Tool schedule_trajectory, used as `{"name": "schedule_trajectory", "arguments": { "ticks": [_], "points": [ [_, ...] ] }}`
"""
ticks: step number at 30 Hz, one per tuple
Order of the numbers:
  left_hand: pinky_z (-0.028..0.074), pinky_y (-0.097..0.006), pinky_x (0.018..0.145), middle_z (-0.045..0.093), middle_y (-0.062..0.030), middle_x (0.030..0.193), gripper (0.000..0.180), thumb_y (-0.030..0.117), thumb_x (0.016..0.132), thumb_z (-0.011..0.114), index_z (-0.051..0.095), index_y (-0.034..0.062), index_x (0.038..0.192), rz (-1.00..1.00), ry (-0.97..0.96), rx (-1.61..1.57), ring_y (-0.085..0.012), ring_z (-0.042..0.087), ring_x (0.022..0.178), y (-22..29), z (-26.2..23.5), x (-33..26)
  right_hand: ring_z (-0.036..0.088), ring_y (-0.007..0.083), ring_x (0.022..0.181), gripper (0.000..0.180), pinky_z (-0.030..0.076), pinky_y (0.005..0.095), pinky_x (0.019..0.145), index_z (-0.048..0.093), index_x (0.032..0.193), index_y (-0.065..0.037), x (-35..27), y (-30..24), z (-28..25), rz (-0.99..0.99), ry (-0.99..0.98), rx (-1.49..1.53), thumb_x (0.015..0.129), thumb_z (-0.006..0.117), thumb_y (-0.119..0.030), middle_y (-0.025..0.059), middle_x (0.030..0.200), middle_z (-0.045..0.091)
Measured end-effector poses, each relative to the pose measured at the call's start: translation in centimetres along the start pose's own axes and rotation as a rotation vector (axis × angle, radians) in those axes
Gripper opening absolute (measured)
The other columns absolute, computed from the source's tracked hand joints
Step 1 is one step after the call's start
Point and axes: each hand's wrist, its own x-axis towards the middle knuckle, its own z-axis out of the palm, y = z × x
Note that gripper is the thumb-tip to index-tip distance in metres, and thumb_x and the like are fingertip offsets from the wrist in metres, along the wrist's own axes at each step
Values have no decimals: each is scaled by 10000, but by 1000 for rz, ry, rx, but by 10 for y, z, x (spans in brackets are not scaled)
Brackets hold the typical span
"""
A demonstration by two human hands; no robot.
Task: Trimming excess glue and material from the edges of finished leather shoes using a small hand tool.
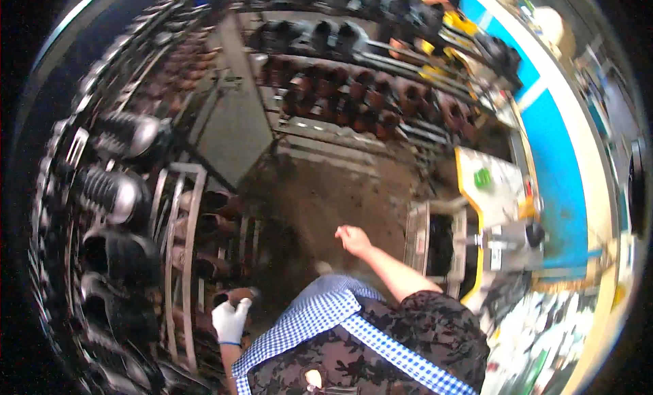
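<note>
My left hand (pixel 230 321), in a white glove with a blue cuff edge, is low at the left beside a shoe rack. Its fingers are closed on a brown shoe (pixel 239 297), partly hidden by the hand. Other dark shoes (pixel 212 223) sit on the rack just beyond it. My right hand (pixel 354 240) is bare and hangs over the floor in front of me. Its fingers are curled in loosely, and nothing shows in them. The picture is somewhat blurred.
Black shoes (pixel 112 191) fill a tall rack at the left. Far racks hold rows of brown shoes (pixel 367 95). A metal panel (pixel 235 123) stands between them. To the right are a white worktop (pixel 500 184) with yellow edging, a grey machine (pixel 510 242) and a blue panel (pixel 554 150).
</note>
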Motion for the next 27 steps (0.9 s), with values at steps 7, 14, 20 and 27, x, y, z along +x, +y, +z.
{"name": "schedule_trajectory", "arguments": {
  "ticks": [7, 14, 20, 27],
  "points": [
    [444, -275, 845, 650, -47, 1005, 305, 189, 857, 679, 633, -26, 1068, -80, -473, -944, -141, 588, 900, 76, 55, 34, 513, 190, 538, 415, 404, 325, 522, 558, 670, -15, -92, -44, -94, 17, 653, 41, 933, 546, -335, 140, 620, 540],
    [453, -263, 799, 665, -37, 977, 318, 238, 856, 684, 657, -25, 1033, 327, -703, -655, -115, 595, 879, 145, 89, 48, 650, 164, 740, 242, 509, 285, 712, 643, 1067, -60, -261, -51, -254, -128, 1607, -228, 931, 578, -248, 72, 793, 673],
    [470, -274, 808, 670, -45, 982, 257, 175, 868, 650, 666, -13, 1042, 373, -756, -687, -131, 608, 872, 165, 104, 42, 561, 335, 1112, 908, 478, 411, 891, 403, 1377, -82, -311, -39, -359, 396, 1353, -856, 654, 782, -481, 192, 1286, 490],
    [493, -306, 852, 666, -76, 1029, 246, 129, 860, 630, 656, -9, 1062, 100, -777, -832, -175, 624, 922, 141, 112, 32, 597, 314, 1045, 856, 509, 419, 831, 398, 1360, -84, -282, -32, -376, 479, 1221, -981, 685, 753, -473, 165, 1241, 516]
  ]
}}
